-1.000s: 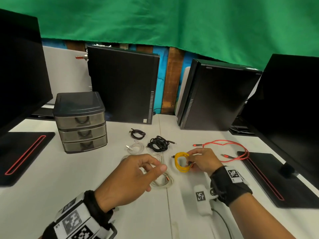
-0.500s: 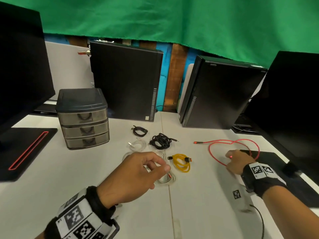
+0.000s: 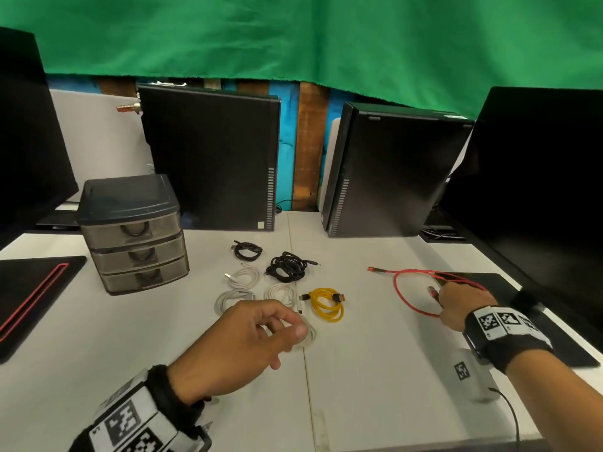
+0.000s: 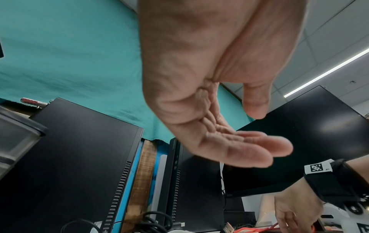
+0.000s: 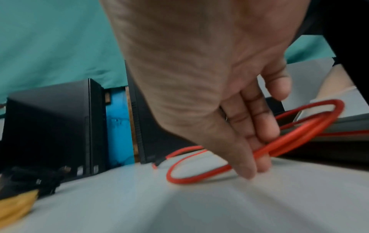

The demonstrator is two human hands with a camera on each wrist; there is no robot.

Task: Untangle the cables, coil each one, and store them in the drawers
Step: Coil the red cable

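Red cable lies loose, uncoiled, well right of the drawer unit, far side of the other cables from it. Long axis runs roughly left-right: one plug end points back toward the drawer unit, the loop trails away rightward onto a black pad.

Right hand is on the loop; wrist view shows straightish fingers threaded through the strands and pressing down to the table. Blurry, probably not a closed grasp yet.

Left hand hovers empty, fingers loosely curled, above a white coil nearer the drawer unit.

Step in hand, as judged: gather red cable for coiling. Do it well: pinch near one plug, bring the left hand over to feed the slack, wind even loops, keep them clear of the pad edge.

Yellow coil sits between drawer unit and red cable, already wound. All three drawers look closed.
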